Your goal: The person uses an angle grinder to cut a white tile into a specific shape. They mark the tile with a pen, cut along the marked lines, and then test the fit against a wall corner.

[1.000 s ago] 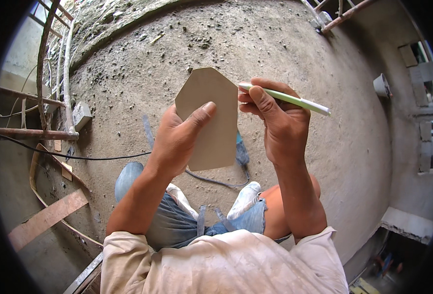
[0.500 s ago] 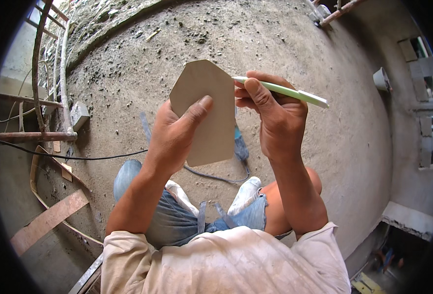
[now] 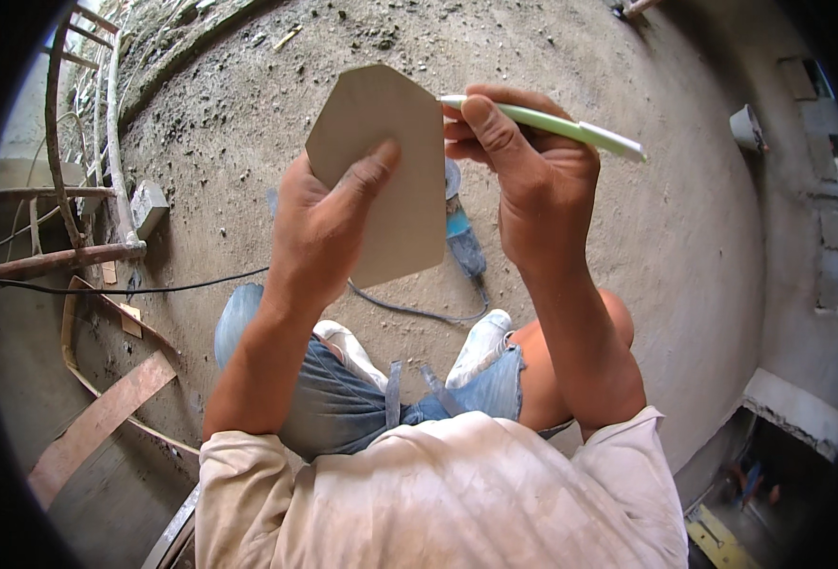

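Clipped-corner tile (image 3: 411, 204) at upper centre of frame, left hand (image 3: 322, 218) pinching its left side. Right hand (image 3: 547, 190) pinches green-and-white pen (image 3: 556, 124), tip at tile's upper-right edge; contact unclear. Looks like pen-positioning step; next move calls for steady tile, controlled tip.
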Tool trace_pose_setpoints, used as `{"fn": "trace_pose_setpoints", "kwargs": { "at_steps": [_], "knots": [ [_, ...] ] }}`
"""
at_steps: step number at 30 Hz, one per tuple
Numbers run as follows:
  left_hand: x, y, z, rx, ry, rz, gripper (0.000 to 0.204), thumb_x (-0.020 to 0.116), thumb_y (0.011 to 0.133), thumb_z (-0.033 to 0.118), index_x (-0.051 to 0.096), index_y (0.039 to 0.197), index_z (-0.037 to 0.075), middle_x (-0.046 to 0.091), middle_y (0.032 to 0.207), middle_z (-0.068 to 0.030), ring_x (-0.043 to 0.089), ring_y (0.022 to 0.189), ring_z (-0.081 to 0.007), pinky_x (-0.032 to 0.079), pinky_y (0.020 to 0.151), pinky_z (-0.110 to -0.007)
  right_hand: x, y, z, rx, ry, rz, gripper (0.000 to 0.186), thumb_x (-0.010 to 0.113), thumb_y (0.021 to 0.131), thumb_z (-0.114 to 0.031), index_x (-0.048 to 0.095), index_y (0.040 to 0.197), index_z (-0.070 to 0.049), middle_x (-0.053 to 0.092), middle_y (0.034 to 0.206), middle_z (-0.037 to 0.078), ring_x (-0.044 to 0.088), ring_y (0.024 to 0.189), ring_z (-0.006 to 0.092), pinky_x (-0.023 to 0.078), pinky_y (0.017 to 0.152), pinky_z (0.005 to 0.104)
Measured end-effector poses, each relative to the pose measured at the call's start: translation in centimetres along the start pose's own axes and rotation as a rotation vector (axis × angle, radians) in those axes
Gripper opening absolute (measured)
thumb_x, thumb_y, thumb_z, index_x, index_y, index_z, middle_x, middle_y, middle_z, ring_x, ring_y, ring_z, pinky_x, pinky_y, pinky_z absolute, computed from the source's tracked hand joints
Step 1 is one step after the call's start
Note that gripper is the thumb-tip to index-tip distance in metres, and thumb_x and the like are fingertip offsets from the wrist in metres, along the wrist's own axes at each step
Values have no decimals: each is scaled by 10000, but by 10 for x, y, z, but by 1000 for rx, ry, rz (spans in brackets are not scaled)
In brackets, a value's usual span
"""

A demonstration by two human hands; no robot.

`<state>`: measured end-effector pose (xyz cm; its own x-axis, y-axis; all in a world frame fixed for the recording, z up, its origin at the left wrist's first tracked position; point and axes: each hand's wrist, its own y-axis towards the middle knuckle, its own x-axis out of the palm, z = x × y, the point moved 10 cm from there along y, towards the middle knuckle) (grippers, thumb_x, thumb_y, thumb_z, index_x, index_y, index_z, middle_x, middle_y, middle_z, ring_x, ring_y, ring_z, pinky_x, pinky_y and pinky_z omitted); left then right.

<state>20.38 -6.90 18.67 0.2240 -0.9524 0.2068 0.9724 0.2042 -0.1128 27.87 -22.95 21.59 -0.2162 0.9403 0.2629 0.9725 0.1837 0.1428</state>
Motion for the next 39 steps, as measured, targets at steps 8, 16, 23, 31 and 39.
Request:
{"fn": "trace_pose_setpoints", "kwargs": {
  "at_steps": [8, 16, 23, 31, 39],
  "knots": [
    [-1, 0, 6, 49, -26, 2, 290, 643, 1023, 220, 645, 1193, -16, 705, 984, -77, 695, 788, -104, 564, 638, -234, 4, 1, -3, -73, -55, -90, 204, 713, 965, -118, 723, 1111, 25, 767, 964, 174, 766, 863, 216, 646, 761, 308],
    [-8, 3, 8, 63, -51, -21, 300, 649, 1015, 224, 649, 1202, -10, 713, 1006, -78, 705, 796, -110, 571, 641, -236, 7, -3, 3, 20, -86, -85, 122, 712, 963, -67, 731, 1049, 18, 762, 869, 105, 732, 789, 150, 596, 740, 247],
    [-32, 8, 12, 84, -12, 106, 316, 629, 1014, 217, 640, 1219, -22, 721, 1018, -92, 715, 793, -137, 584, 646, -257, 20, -15, 1, -31, -126, -126, 110, 713, 958, -50, 723, 1025, 36, 754, 851, 120, 719, 759, 139, 583, 678, 243],
    [-38, 2, 29, 69, 23, 280, 253, 610, 1013, 243, 675, 1120, 24, 675, 848, -37, 641, 677, -97, 491, 550, -232, 26, -24, 9, -16, -121, -215, 96, 723, 946, -35, 723, 1015, 31, 749, 835, 116, 714, 747, 128, 570, 651, 225],
    [-41, 13, 26, 11, -163, 170, 317, 633, 998, 281, 663, 1154, 7, 675, 896, -57, 650, 725, -131, 514, 602, -257, 28, -32, 5, -98, -213, -285, 162, 724, 955, -85, 717, 1065, 34, 756, 892, 143, 734, 800, 180, 603, 708, 282]
  ]
}}
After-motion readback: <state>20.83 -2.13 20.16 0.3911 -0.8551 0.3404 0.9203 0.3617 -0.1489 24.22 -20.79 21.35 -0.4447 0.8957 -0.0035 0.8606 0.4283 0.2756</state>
